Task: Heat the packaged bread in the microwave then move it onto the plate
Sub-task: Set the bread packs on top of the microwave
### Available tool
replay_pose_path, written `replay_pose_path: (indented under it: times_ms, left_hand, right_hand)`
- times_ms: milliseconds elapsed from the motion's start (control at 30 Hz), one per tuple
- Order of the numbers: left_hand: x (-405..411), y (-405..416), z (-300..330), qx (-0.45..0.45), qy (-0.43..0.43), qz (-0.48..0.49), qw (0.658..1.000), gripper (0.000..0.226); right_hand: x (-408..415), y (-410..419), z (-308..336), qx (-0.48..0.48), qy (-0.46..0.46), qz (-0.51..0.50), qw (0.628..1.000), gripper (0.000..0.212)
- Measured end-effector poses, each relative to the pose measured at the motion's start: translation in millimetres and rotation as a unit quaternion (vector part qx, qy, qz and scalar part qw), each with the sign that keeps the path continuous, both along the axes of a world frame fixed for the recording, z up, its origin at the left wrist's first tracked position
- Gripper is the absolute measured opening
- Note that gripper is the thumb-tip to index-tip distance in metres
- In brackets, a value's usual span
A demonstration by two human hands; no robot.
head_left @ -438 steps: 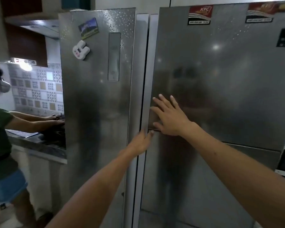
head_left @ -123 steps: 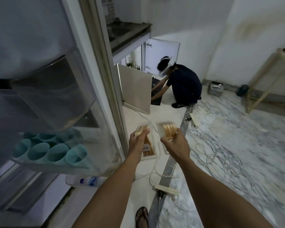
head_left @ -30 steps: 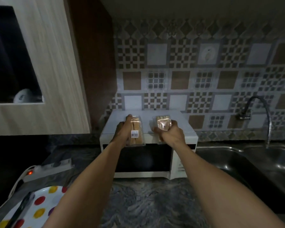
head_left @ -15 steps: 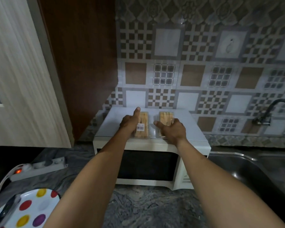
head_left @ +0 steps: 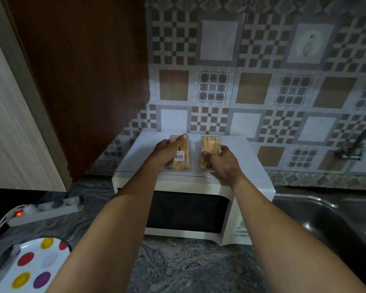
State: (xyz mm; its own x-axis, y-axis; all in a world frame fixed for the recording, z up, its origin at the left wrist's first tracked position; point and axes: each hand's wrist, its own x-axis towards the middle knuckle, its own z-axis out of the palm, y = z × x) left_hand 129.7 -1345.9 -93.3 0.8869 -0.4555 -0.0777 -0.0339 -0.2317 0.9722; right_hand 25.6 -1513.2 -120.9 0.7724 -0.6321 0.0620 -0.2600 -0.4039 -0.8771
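Observation:
Two clear plastic packs of sliced bread lie side by side on top of the white microwave [head_left: 251,178], whose dark door is closed. My left hand [head_left: 166,152] grips the left bread pack [head_left: 183,158], which bears a barcode label; its index finger lies along the top. My right hand [head_left: 222,161] holds the right bread pack [head_left: 211,144] at its near end, thumb on the left side. A white plate with coloured dots [head_left: 36,269] sits at the bottom left on the counter.
A grey power strip [head_left: 49,208] with a lit red switch lies left of the microwave. A steel sink [head_left: 330,220] and tap [head_left: 355,142] are on the right. A dark utensil [head_left: 0,264] rests on the plate's left edge. Wooden cabinet panels stand at left.
Both hands have lowered the two bread packs onto the microwave's top. The view has come closer to the microwave.

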Motion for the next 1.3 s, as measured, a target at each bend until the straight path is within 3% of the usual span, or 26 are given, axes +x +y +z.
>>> replay_pose_path:
  times_ms: [300, 500, 667, 867, 1000, 1167, 1300]
  left_hand:
    - [-2.3, 0.7, -1.0, 0.008, -0.001, 0.000, 1.000, 0.071]
    - [-0.6, 7.6, -7.6, -0.009, 0.015, 0.072, 0.997, 0.115]
    - [-35.4, 22.0, -7.9, -0.095, -0.004, 0.139, 0.986, 0.081]
    - [-74.5, 68.8, -27.9, -0.056, -0.060, 0.095, 0.992, 0.078]
    - [-105.1, 129.4, -35.3, -0.015, -0.070, 0.119, 0.990, 0.080]
    - [-160.9, 239.2, -29.4, 0.012, -0.154, 0.161, 0.975, 0.059]
    - [-208.0, 333.1, -32.0, 0.073, -0.163, 0.230, 0.957, 0.079]
  right_hand:
    - [2.1, -1.4, -2.5, 0.016, -0.010, 0.008, 1.000, 0.095]
    - [-0.2, -1.1, -3.2, 0.101, -0.076, -0.007, 0.992, 0.107]
    - [-18.5, 4.3, -2.6, 0.101, -0.159, -0.044, 0.981, 0.082]
    - [-46.9, 39.0, -0.1, 0.048, -0.292, -0.170, 0.940, 0.052]
    - [-63.7, 93.4, -0.8, -0.053, -0.266, -0.124, 0.955, 0.057]
    - [-85.4, 199.4, -7.1, -0.067, -0.270, -0.010, 0.960, 0.038]
    - [-106.3, 294.5, -10.7, -0.050, -0.254, 0.067, 0.963, 0.039]
